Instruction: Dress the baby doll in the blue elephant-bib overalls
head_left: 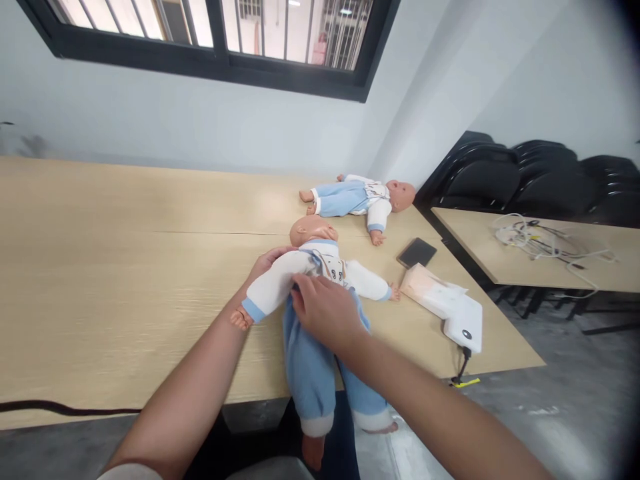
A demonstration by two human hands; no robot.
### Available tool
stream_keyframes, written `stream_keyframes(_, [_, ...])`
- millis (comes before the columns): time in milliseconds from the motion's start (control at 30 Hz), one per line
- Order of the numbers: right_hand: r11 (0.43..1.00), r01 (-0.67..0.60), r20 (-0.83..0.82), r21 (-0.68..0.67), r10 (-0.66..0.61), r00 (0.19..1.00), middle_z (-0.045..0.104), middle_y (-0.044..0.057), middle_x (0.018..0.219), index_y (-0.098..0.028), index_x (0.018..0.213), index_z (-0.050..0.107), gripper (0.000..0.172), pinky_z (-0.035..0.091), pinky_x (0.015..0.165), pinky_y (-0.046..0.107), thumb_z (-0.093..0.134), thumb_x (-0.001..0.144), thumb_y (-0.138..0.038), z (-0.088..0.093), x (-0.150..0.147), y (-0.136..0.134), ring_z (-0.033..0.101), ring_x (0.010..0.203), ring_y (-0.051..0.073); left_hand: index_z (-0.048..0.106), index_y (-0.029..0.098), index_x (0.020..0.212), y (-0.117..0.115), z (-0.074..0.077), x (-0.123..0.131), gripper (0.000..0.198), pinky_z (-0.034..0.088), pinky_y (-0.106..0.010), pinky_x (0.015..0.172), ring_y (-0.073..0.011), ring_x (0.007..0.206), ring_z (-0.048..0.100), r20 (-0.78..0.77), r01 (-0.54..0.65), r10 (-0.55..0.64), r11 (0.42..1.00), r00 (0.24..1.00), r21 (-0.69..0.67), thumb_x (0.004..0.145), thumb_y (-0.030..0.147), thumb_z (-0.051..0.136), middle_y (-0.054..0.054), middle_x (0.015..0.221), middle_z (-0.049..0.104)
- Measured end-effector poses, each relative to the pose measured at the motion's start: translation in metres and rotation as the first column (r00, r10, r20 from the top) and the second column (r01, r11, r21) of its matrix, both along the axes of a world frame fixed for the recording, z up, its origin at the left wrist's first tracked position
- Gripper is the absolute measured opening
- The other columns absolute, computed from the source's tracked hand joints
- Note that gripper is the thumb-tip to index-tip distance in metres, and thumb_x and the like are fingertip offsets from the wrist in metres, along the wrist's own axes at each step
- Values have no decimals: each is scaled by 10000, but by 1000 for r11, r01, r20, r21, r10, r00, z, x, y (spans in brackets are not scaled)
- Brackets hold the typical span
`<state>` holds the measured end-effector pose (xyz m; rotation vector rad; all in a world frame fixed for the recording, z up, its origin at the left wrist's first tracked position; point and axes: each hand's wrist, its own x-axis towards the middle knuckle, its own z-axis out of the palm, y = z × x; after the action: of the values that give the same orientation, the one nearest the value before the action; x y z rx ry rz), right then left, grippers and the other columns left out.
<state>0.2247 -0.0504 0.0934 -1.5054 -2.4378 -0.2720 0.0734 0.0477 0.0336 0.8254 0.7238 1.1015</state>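
Note:
A baby doll (320,280) in a white top and blue trousers lies on its back at the near edge of the wooden table (125,267), legs hanging over the edge. My left hand (265,261) cups the doll's shoulder under its white sleeve, fingers curled round it. My right hand (325,310) rests on the doll's belly, fingers pinched on the clothing at the waist. A second doll (357,197) in the same outfit lies farther back on the table.
A dark phone (417,252), a pale packet (427,287) and a white device (465,323) with a cable lie right of the doll. A second table (470,247) with tangled cables (540,241) stands right, black chairs (525,177) behind it. A black cord (65,408) runs along the near edge.

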Motion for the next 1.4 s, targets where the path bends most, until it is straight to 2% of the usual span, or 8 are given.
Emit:
stream_keyframes(167, [985,-127,86,116,118,989,671,121,1164,-182,1478,448,448,495,791,412,507,1035,-200,-3,-6,-4,593,960,261,695,195,1057,4,-8,-7,458,571,-360,856,-219,890,716,-115,97,-97,995,989,-5,647,335,845,-54,995,761])
stream_keyframes(367, [934,-294,140,202,269,953,662,129,1129,-155,1173,631,221,489,825,444,459,1035,-140,-1,-17,11,547,1012,275,700,167,931,6,-16,-12,360,528,-284,750,-165,778,654,-277,117,-80,986,958,121,651,343,842,-22,835,713])
stream_keyframes(500, [907,-356,-5,224,367,930,675,150,1114,-135,1148,643,201,498,853,440,493,1039,-213,-9,-8,14,560,1029,274,721,177,924,6,-17,-14,300,490,-260,712,-157,754,620,-392,10,98,965,915,264,683,315,833,-17,817,688])
stream_keyframes(633, [869,-388,-68,307,427,902,707,136,1153,-149,1182,654,216,513,915,430,491,1046,-191,-17,4,10,601,1077,255,773,212,901,9,-19,-12,140,480,-260,776,-164,809,612,-528,-50,368,852,765,521,767,237,740,-43,907,715])
stream_keyframes(767, [839,-412,-89,355,469,879,730,96,1140,-179,1183,668,233,519,969,404,519,1021,-104,-19,6,7,637,1091,221,792,222,969,10,-21,-6,203,489,-275,810,-186,845,640,-523,-162,419,869,742,467,780,233,720,-42,959,753])
stream_keyframes(1000, [867,-390,-17,309,415,910,714,104,1158,-181,1219,661,234,509,894,407,519,1036,-151,-18,-14,11,614,1051,232,790,190,989,-5,-5,-4,221,522,-287,803,-228,902,683,-475,-94,310,901,823,424,815,303,710,-55,972,772])
stream_keyframes(1167, [906,-293,-32,307,317,948,697,113,1170,-155,1274,626,266,476,855,428,528,1033,-211,-17,-29,18,562,1025,256,780,171,1028,-8,6,-18,289,547,-320,914,-259,1005,701,-415,-96,298,892,860,442,848,377,686,-77,1038,773])
stream_keyframes(1400, [953,-212,-170,218,251,953,674,119,1206,-142,1275,624,286,467,937,453,552,1014,-235,-22,-37,24,533,1077,278,767,173,1109,-3,-2,-33,366,560,-349,958,-264,1079,707,-405,-79,302,873,863,482,827,395,696,-83,1130,771])
